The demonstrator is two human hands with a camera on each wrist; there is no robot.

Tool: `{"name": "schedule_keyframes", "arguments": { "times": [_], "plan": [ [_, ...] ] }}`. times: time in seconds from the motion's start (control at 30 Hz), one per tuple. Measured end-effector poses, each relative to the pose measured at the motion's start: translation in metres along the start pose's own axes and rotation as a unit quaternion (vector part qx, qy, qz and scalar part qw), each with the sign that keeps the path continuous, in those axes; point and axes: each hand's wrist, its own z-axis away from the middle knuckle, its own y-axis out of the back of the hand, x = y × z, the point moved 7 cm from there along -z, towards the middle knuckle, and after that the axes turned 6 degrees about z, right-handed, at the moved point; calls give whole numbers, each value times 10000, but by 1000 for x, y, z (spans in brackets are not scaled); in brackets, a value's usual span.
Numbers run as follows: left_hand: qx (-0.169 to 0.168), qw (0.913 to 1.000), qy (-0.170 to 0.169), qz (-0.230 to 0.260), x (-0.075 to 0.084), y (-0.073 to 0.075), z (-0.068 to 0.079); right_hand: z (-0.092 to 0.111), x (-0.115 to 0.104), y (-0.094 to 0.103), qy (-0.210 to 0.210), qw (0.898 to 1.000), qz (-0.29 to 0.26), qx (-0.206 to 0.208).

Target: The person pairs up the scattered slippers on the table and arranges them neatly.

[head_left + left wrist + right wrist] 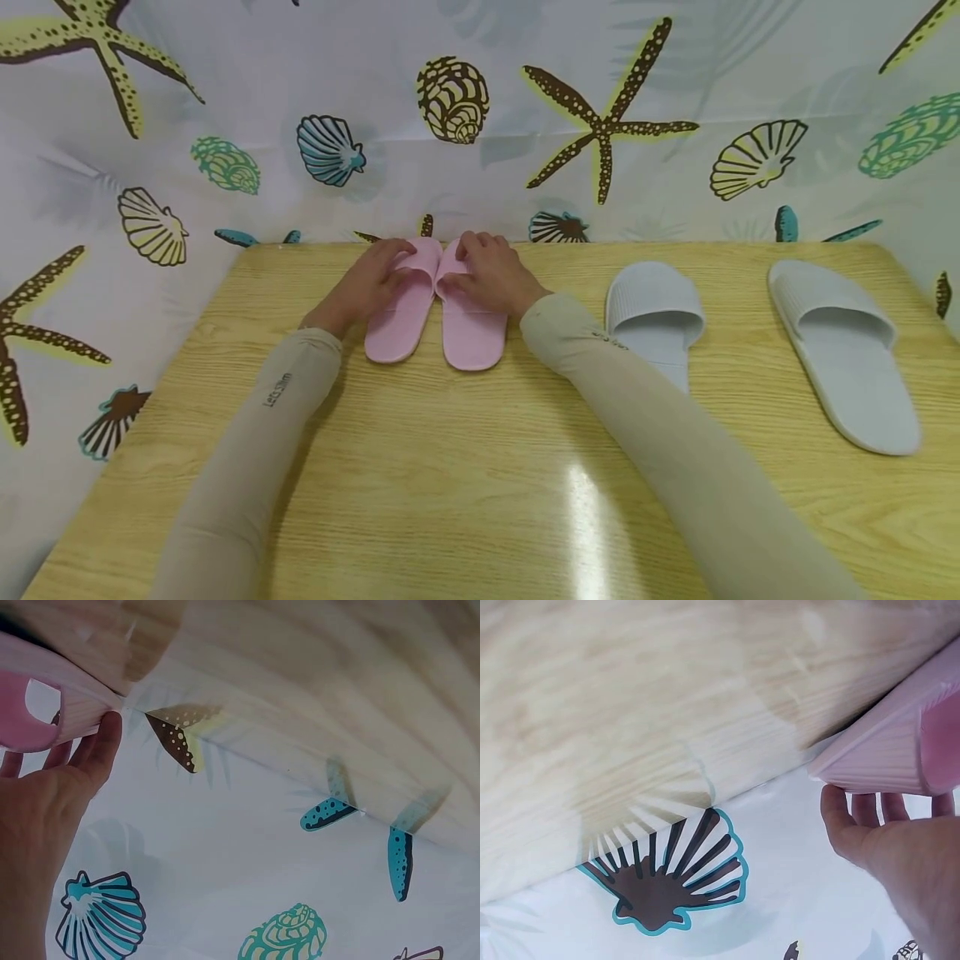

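"Slippers, then: where were the pink ones?"

"At the far edge of the wooden table (pixel 450 467), toes toward the printed cloth (pixel 390 187) and heels toward the person. The left pink slipper (pixel 393 329) and the right pink slipper (pixel 474 337) lay side by side; their straps met or nearly met, and the heels stood a little apart."

"And the hands?"

"Both were busy. The left hand (pixel 367 283) gripped its slipper by the strap, fingers over the top and thumb at the opening. The right hand (pixel 495 273) held the other pink slipper in much the same way."

"Did the wrist views agree?"

"They did, as far as they went. Each showed fingertips against a ribbed pink strap; the thumbs were hidden there."

"Anything else on the table?"

"Two pale slippers, off to the right. The nearer pale slipper (pixel 654 329) was partly covered by the right sleeve (pixel 667 433); the farther pale slipper (pixel 851 358) sat well apart from the pink pair, at a slant. The left sleeve (pixel 243 475) carried small dark lettering. Starfish and shells patterned the cloth."
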Motion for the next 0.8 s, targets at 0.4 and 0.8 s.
{"name": "schedule_keyframes", "arguments": {
  "times": [0.4, 0.8],
  "plan": [
    [-32, 9998, -140, 104, 2, 0, 2, 2, 1, 2, -176, 9996, -205, -73],
    [166, 9998, -7, 125, 3, 10, 22, 10, 13, 12, -609, 9978, 35, 261]
  ]
}}
